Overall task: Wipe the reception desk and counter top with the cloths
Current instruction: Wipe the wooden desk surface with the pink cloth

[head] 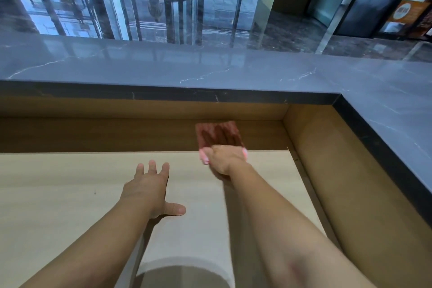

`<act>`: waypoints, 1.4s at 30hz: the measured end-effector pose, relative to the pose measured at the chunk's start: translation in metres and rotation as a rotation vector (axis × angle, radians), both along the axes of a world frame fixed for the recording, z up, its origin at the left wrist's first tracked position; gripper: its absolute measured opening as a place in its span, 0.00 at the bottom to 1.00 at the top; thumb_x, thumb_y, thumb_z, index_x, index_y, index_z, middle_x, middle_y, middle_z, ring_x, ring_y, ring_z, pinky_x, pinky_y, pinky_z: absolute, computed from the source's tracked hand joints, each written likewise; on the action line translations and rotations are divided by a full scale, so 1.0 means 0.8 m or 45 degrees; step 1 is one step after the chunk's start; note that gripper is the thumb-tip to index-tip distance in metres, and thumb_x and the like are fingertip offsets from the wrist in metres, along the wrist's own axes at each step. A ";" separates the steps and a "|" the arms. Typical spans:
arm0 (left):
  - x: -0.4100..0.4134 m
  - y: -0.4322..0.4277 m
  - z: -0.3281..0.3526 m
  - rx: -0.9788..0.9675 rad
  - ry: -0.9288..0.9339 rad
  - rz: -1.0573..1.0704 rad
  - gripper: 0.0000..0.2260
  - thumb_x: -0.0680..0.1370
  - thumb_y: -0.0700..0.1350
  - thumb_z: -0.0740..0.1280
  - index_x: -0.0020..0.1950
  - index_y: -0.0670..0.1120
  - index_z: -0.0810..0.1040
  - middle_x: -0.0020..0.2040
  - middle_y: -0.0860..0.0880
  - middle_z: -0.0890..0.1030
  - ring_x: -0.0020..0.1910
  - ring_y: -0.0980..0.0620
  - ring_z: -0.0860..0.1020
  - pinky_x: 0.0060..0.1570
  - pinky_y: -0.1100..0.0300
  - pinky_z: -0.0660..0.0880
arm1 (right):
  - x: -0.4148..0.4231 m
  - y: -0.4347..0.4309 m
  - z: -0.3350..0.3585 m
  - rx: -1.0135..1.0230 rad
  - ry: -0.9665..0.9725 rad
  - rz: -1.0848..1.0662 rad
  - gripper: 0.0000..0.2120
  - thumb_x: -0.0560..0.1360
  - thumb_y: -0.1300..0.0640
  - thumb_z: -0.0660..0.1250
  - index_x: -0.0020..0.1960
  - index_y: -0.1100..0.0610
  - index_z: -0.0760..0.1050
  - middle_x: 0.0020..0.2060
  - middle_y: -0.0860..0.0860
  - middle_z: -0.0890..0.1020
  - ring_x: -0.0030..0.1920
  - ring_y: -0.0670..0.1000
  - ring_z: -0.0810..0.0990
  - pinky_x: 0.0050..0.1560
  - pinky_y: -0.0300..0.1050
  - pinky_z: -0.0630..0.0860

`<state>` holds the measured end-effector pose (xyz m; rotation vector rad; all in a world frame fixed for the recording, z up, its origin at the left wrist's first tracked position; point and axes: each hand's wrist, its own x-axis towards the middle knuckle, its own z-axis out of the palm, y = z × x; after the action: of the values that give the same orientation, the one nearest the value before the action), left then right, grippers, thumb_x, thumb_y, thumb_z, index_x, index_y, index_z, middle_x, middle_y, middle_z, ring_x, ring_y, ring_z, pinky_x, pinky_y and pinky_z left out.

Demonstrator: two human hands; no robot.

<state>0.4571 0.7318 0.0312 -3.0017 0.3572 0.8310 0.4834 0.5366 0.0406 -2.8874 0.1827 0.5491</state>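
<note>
Closest to me, my left hand (149, 186) lies flat on the pale desk (58, 194), fingers straight and spread, holding nothing. My right hand (225, 159) presses the pink cloth (205, 158) at the desk's far edge; I cannot tell how its blurred fingers lie.
</note>
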 end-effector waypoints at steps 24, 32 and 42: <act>-0.015 0.020 0.003 -0.061 -0.037 -0.092 0.58 0.63 0.71 0.70 0.79 0.52 0.38 0.79 0.47 0.41 0.78 0.43 0.40 0.73 0.46 0.58 | -0.115 0.087 -0.051 0.007 -0.231 0.228 0.25 0.83 0.42 0.40 0.78 0.39 0.35 0.77 0.49 0.32 0.74 0.53 0.26 0.70 0.54 0.25; -0.041 0.022 0.009 -0.065 -0.196 -0.138 0.47 0.67 0.73 0.64 0.76 0.49 0.54 0.74 0.45 0.61 0.73 0.44 0.59 0.68 0.49 0.65 | -0.186 -0.095 -0.040 -0.249 -0.190 -0.148 0.36 0.70 0.37 0.23 0.77 0.43 0.33 0.78 0.52 0.38 0.76 0.53 0.32 0.75 0.55 0.37; -0.102 0.053 0.013 -0.042 -0.097 -0.177 0.53 0.67 0.71 0.67 0.79 0.47 0.45 0.79 0.48 0.51 0.78 0.48 0.51 0.76 0.52 0.50 | -0.188 -0.072 -0.036 -0.096 -0.046 -0.448 0.27 0.83 0.43 0.40 0.78 0.44 0.32 0.77 0.54 0.33 0.76 0.58 0.30 0.74 0.61 0.33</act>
<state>0.3753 0.7742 0.0415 -2.9860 0.5749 0.7039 0.3330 0.4791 0.0115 -2.8366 0.7027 0.4317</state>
